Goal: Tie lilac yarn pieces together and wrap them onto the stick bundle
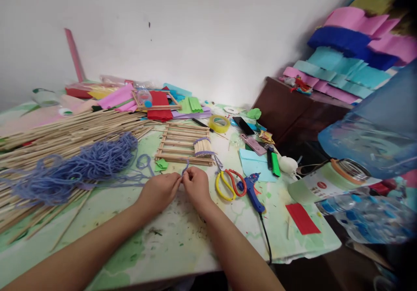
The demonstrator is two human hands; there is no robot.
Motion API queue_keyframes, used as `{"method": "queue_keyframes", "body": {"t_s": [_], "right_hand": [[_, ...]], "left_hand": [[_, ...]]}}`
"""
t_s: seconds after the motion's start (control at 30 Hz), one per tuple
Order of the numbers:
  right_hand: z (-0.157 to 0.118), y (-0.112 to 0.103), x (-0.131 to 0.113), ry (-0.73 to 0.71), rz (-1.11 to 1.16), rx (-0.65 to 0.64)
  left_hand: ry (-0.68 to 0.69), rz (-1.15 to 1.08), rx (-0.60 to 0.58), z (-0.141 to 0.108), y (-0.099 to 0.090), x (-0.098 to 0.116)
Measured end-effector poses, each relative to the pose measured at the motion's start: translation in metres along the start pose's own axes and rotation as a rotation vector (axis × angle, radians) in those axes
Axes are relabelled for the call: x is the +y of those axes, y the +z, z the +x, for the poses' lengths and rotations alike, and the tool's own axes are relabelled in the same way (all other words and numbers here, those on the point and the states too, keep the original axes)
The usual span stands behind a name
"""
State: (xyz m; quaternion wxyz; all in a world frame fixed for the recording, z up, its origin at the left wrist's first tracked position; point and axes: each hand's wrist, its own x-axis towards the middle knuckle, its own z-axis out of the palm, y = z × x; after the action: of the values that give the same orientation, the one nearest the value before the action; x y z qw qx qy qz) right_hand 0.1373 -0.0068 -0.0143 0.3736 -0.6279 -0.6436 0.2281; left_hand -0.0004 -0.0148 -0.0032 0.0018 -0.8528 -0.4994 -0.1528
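My left hand (pixel 162 190) and my right hand (pixel 196 185) meet over the front of the table, both closed on a strand of purple yarn (pixel 186 167). Its short end sticks up between the fingertips. From the left hand the strand runs left toward a tangled heap of the same yarn (pixel 107 156). Just beyond my hands lies a ladder-like frame of thin wooden sticks (pixel 177 143). On its right side rests a small panel of short sticks edged with purple yarn (pixel 203 146). Scissors with red and yellow handles (pixel 224 186) lie right of my right hand.
Many long thin sticks (pixel 81 121) cover the left of the table. To the right are a blue glue gun (pixel 253 191) with its cord, a tape roll (pixel 219 124), a phone (pixel 243 126), a green cutter (pixel 275 165), red paper (pixel 302 218) and a large jar (pixel 325 180) by the edge.
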Motion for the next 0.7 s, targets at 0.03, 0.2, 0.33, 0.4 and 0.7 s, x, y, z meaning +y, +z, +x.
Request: {"method": "queue_keyframes", "body": {"t_s": [0.03,0.2,0.33,0.4,0.7], "right_hand": [[0.0,0.001,0.0,0.016,0.045,0.012],[0.0,0.003,0.0,0.084,0.223,0.039],[0.0,0.005,-0.001,0.118,0.319,0.031],[0.0,0.008,0.0,0.169,0.397,0.015],[-0.001,0.018,0.002,0.311,0.706,0.118]], "left_hand": [[0.013,0.01,0.021,-0.001,0.002,0.0],[0.06,0.052,0.051,-0.004,0.006,0.002],[0.096,0.094,0.031,-0.004,0.004,0.004],[0.109,0.132,0.03,-0.004,0.002,0.006],[0.253,0.232,0.113,-0.004,-0.004,0.017]]}}
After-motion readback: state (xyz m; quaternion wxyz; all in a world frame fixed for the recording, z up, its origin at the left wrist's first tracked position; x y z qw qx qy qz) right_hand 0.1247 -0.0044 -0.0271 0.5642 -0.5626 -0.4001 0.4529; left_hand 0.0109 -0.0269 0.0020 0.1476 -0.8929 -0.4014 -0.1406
